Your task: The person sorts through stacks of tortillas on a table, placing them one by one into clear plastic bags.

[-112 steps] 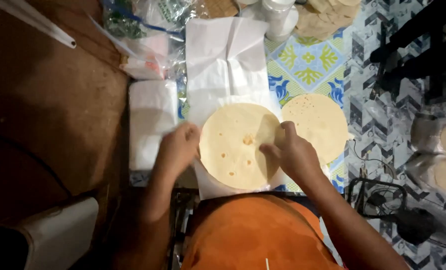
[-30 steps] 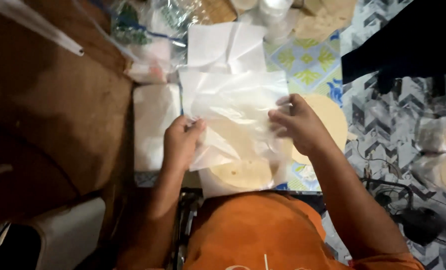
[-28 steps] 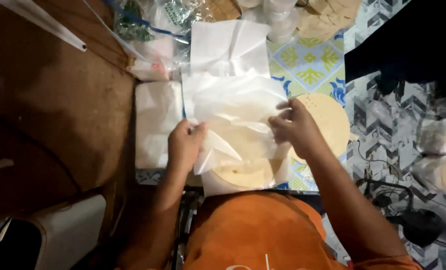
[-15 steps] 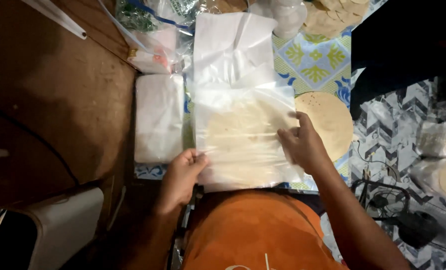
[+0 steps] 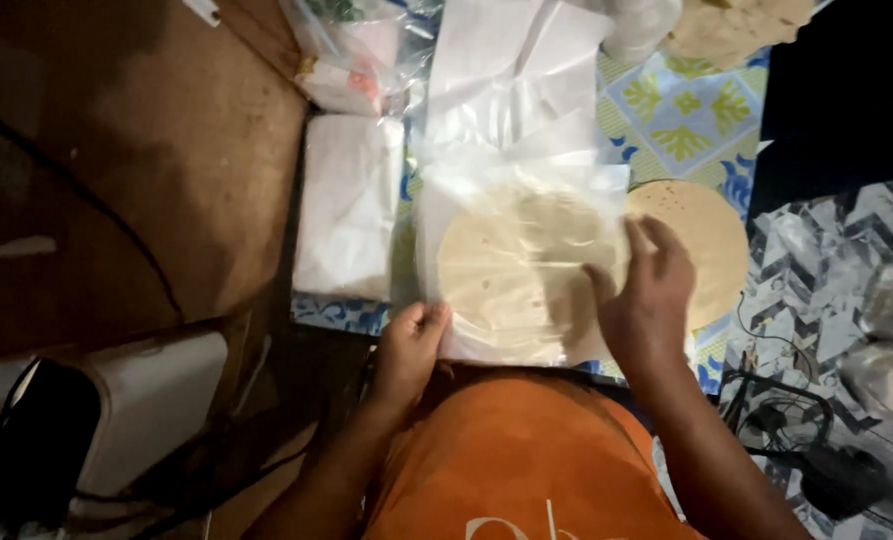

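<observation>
- Both of my hands are now low on the clear plastic sheet (image 5: 526, 200), which a second ago was bunched up and lifted between them; it has since come down flat over the round flatbread (image 5: 511, 275), so the bread is covered and I read the covering as about done.
- Nearest me, my left hand (image 5: 411, 345) pinches the near left corner of the sheet, thumb and curled fingers closed on its edge, wrist bent up from my orange shirt (image 5: 526, 460).
- Beside it, my right hand (image 5: 646, 295) lies open and palm down, fingers spread and pointing away from me, pressing the right side of the sheet where it laps over the bread's edge; it grips nothing, it only holds the film flat.
- Under the film the flatbread sits in the middle of the patterned cloth (image 5: 681, 115) on the worktop, just in front of my body, whole and unfolded.
- To its right, touching my right hand's far side, a second bare flatbread (image 5: 706, 235) lies uncovered.
- To the left, a white folded stack (image 5: 351, 205) rests just beside the sheet.
- Farther off, more loose clear bags (image 5: 511, 60) lie past the covered bread, and a pile of flatbreads (image 5: 731, 25) shows at the far edge.
</observation>
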